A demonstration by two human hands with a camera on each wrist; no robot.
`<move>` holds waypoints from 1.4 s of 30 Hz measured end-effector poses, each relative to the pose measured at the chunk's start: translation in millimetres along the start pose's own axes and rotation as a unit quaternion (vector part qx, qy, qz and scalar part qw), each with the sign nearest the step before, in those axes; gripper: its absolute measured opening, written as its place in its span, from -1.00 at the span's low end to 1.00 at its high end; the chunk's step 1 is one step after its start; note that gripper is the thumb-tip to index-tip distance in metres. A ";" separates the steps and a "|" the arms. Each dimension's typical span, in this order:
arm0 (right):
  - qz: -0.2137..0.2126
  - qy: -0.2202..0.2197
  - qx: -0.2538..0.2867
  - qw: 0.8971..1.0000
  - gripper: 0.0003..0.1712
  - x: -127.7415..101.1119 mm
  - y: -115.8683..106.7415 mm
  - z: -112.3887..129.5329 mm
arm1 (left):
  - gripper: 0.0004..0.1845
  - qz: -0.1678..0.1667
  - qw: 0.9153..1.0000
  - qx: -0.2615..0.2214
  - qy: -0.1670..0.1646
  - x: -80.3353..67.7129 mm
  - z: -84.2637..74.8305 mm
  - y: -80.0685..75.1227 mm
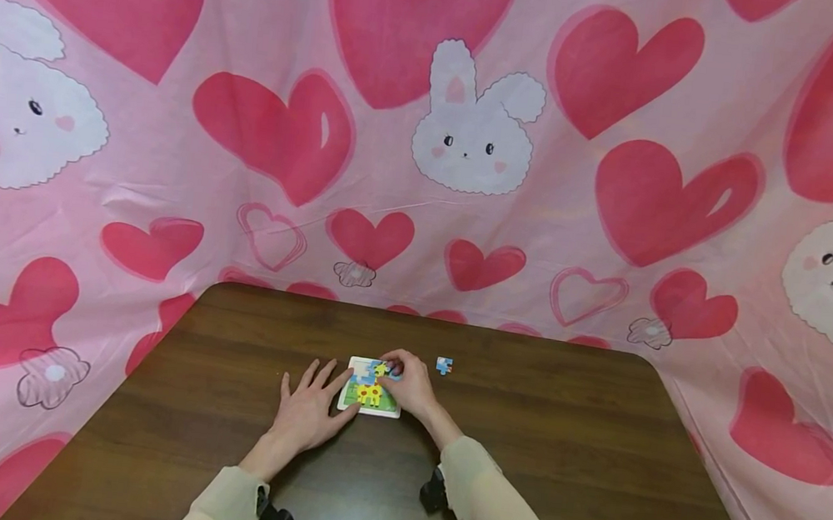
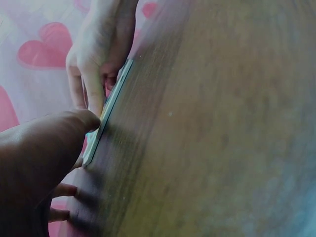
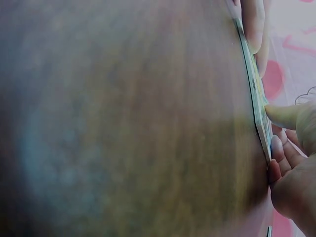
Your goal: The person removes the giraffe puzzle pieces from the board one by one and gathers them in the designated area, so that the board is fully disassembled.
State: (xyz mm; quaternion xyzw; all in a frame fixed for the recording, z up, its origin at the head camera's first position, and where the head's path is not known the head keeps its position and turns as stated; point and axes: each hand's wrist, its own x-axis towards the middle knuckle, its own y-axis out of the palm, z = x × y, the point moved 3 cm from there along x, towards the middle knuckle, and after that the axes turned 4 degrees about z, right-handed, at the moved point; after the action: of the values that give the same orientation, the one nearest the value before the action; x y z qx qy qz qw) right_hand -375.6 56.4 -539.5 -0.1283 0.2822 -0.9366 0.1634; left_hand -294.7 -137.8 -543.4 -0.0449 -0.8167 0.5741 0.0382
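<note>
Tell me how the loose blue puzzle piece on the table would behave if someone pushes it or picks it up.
The loose puzzle piece looks thin and flat, so it would probably slide across the smooth wooden table rather than roll or tip. It seems small and likely light. Lying flush, it may be hard to lift without catching an edge.

A dark wooden table (image 1: 556,458) bears a puzzle board (image 1: 372,386) and a loose piece (image 1: 444,366).
</note>
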 end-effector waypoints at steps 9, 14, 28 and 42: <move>-0.020 -0.006 0.048 0.999 -0.68 -4.2 -15.3 -3.1 | -0.23 -0.002 1.000 0.001 0.001 0.0 -1.4 0.7; -0.021 -0.002 0.074 0.997 -0.70 -7.3 -35.9 -7.1 | -0.22 -0.001 1.000 0.000 -0.001 -0.2 -1.9 -1.0; -0.077 0.053 0.126 0.988 -0.65 -24.9 -102.0 -38.7 | -0.21 -0.001 1.000 -0.008 0.002 -1.7 -0.2 -1.1; -0.108 0.087 0.050 0.989 -0.69 -50.6 -152.4 -79.3 | -0.22 0.001 1.000 -0.006 -0.001 -1.4 -0.8 -0.6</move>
State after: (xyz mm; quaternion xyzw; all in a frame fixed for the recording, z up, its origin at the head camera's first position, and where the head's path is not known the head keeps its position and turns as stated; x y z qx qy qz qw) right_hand -391.4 234.1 -524.2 -0.0675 0.2329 -0.9692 0.0422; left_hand -293.2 -137.4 -542.6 -0.0457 -0.8202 0.5691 0.0369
